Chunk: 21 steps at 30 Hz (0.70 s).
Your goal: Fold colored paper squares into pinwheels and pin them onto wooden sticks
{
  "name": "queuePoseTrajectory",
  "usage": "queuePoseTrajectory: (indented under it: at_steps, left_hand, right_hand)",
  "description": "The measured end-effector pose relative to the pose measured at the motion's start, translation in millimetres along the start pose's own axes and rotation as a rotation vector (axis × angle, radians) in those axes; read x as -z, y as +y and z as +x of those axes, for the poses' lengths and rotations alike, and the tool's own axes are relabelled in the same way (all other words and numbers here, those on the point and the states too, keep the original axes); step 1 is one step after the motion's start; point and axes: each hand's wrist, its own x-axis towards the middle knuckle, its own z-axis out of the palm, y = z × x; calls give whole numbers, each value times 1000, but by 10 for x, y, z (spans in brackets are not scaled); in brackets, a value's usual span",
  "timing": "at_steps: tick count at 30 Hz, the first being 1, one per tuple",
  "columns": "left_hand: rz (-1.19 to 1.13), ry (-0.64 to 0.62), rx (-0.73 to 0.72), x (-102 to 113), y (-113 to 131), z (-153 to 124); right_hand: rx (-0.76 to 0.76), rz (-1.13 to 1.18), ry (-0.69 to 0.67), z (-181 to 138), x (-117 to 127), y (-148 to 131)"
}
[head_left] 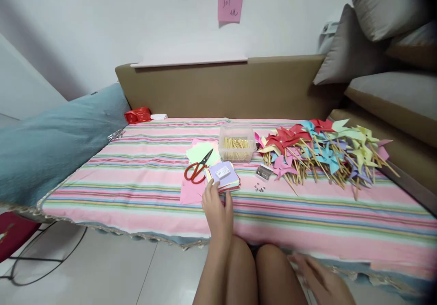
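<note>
My left hand (218, 209) reaches to the near edge of a stack of coloured square paper (234, 177), thumb and fingers apart; whether the fingertips touch it I cannot tell. A small white box (223, 173) rests on the purple top sheet. Left of the stack, red-handled scissors (196, 170) lie across pale green paper (198, 151), with pink paper (191, 192) below them. Low beside my right knee is my right hand (317, 277), smeared by motion, with nothing visible in it.
A clear plastic tub (237, 155) holds thin wooden sticks. Right of it lies a pile of paper pinwheels (321, 155) on sticks. A small case (264, 172) and several tiny metal pieces (260, 187) sit nearby. A red bag (138, 115) is at the back left.
</note>
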Motion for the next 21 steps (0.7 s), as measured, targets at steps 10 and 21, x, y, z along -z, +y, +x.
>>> queuePoseTrajectory:
  at_steps: [10, 21]
  left_hand:
    - [212, -245, 335, -497, -93, 884]
    - [-311, -152, 439, -424, -317, 924]
  right_hand:
    - [424, -97, 124, 2012, -1080, -1211]
    - [364, -135, 176, 2165, -1263, -959]
